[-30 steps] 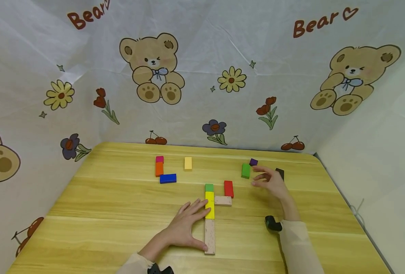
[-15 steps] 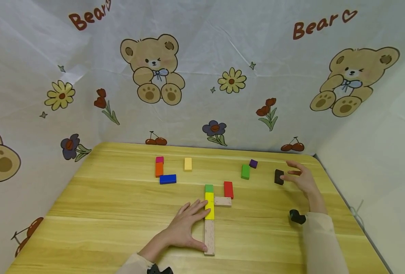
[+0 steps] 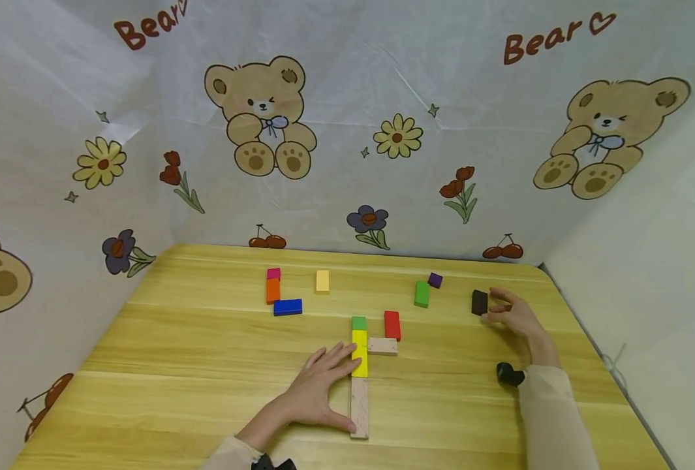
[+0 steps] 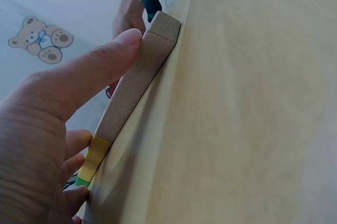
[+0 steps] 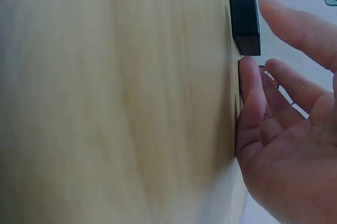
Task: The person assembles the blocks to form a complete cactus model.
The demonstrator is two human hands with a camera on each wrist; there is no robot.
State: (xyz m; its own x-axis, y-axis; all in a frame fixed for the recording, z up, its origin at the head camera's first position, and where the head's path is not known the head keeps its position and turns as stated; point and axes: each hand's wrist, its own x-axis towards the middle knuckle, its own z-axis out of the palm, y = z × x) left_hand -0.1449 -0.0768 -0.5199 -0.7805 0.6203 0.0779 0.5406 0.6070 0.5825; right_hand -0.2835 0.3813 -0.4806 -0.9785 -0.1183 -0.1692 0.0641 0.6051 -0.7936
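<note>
My left hand (image 3: 318, 390) is spread along the left side of a row of blocks. Its thumb touches the plain wooden block (image 3: 359, 408), and its fingertips rest at the yellow block (image 3: 360, 352). A small green block (image 3: 359, 323) ends the row at the far end. At the right of the table, my right hand (image 3: 517, 318) is beside a black block (image 3: 479, 303). In the right wrist view its fingers are parted around the end of the black block (image 5: 245, 21), with small gaps showing, so no grip is visible.
A short wooden block (image 3: 382, 346) abuts the yellow one, with a red block (image 3: 392, 325) behind it. Farther back lie a green block (image 3: 421, 294), a purple block (image 3: 435, 281), a pale yellow block (image 3: 322, 282), a blue block (image 3: 288, 307), an orange block (image 3: 273, 291) and a magenta block (image 3: 273, 273).
My right hand has moved right, from near the far green block past the black block, then slightly toward me beside it. The left hand and the blocks have stayed put.
</note>
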